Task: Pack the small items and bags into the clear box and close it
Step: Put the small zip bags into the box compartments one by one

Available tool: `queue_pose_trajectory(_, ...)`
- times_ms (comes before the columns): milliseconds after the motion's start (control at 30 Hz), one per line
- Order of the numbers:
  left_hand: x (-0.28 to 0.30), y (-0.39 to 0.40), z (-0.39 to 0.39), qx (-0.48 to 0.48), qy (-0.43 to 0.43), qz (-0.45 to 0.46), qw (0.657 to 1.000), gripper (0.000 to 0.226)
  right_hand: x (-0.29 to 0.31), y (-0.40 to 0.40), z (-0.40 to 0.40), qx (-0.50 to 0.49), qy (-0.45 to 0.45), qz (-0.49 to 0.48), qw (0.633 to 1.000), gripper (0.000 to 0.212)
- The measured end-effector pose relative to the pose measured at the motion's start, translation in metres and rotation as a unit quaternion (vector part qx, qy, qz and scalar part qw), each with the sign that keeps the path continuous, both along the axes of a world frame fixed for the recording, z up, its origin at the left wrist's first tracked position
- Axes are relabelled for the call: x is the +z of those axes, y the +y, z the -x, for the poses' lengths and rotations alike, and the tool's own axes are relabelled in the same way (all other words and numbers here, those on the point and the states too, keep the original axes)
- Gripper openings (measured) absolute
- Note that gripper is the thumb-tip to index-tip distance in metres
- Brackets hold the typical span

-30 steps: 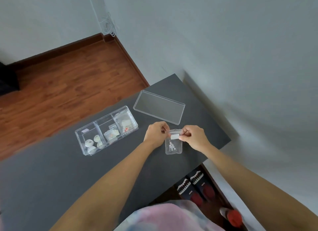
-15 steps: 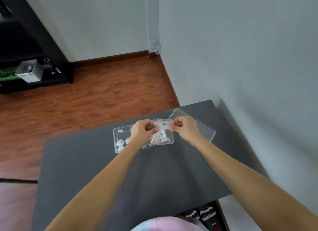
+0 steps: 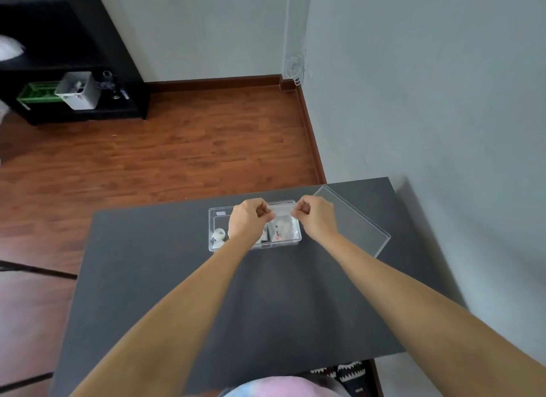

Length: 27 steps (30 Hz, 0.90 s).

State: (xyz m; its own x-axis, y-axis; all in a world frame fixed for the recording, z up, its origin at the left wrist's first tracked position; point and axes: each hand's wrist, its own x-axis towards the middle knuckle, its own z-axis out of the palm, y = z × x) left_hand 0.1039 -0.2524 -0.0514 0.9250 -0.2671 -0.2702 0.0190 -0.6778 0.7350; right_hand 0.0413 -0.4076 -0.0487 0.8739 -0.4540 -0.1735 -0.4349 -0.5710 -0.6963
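Clear plastic is between the person's two hands: a small zip bag (image 3: pixel 283 212), thin and soft, held by its top strip. The left hand (image 3: pixel 248 220) pinches the left end of the strip with closed fingers, and the right hand (image 3: pixel 316 216) pinches the right end in the same way. Both forearms reach forward over the table (image 3: pixel 183 278), with the wrists almost straight and the knuckles turned up. The bag hangs over the right compartment of the clear box (image 3: pixel 220 216); I cannot tell if its bottom touches the things inside. The box is a long rectangle of hard transparent plastic with thin dividers. In its left compartment lie small round white items (image 3: pixel 219 234). The flat clear lid (image 3: pixel 354 222) lies just to the right of the box, at an angle. The table top is dark grey and matt.
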Motion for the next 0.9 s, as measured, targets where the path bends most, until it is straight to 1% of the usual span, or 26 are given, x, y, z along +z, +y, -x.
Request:
queue_pose_trajectory(100, -0.001, -0.005, 0.002, -0.002, -0.005, -0.013, 1.000, 0.010, -0.002, -0.001, 0.002, 0.000, -0.003, 0.006, 1.000, 0.010)
queue_pose_trajectory(133, -0.001, -0.006, 0.002, -0.003, -0.010, -0.019, 1.000, 0.011, -0.003, -0.001, 0.003, 0.001, -0.009, 0.008, 1.000, 0.013)
queue_pose_trajectory(233, -0.003, -0.009, 0.001, -0.030, -0.041, -0.050, 0.997, 0.011, -0.004, 0.001, 0.008, 0.024, -0.030, 0.033, 0.999, 0.032)
queue_pose_trajectory(333, -0.006, -0.011, 0.000, -0.079, -0.087, -0.103, 0.988, 0.010, -0.007, 0.003, 0.014, 0.082, -0.048, 0.078, 0.992, 0.040)
queue_pose_trajectory(400, -0.008, -0.011, 0.000, -0.124, -0.119, -0.128, 0.977, 0.013, -0.010, 0.005, 0.016, 0.112, -0.027, 0.092, 0.989, 0.046)
queue_pose_trajectory(467, -0.008, -0.011, 0.001, -0.147, -0.152, -0.141, 0.967, 0.027, -0.013, 0.006, 0.016, 0.121, 0.004, 0.103, 0.987, 0.051)
queue_pose_trajectory(533, -0.007, -0.012, 0.002, -0.137, -0.179, -0.151, 0.963, 0.043, -0.014, 0.007, 0.014, 0.120, 0.032, 0.128, 0.984, 0.054)
queue_pose_trajectory(567, -0.006, -0.012, 0.002, -0.127, -0.191, -0.158, 0.960, 0.047, -0.015, 0.008, 0.012, 0.119, 0.047, 0.140, 0.982, 0.055)
queue_pose_trajectory(633, -0.004, -0.011, 0.004, -0.123, -0.216, -0.183, 0.951, 0.046, -0.016, 0.009, 0.009, 0.124, 0.079, 0.163, 0.976, 0.057)
queue_pose_trajectory(700, -0.005, -0.010, 0.008, -0.132, -0.236, -0.216, 0.938, 0.037, -0.018, 0.010, 0.008, 0.132, 0.102, 0.184, 0.969, 0.058)
queue_pose_trajectory(767, -0.006, -0.009, 0.012, -0.137, -0.226, -0.245, 0.933, 0.033, -0.019, 0.011, 0.008, 0.139, 0.110, 0.205, 0.963, 0.058)
queue_pose_trajectory(900, -0.005, -0.016, 0.015, -0.141, -0.195, -0.285, 0.928, 0.033, -0.019, 0.012, 0.007, 0.149, 0.118, 0.233, 0.954, 0.063)
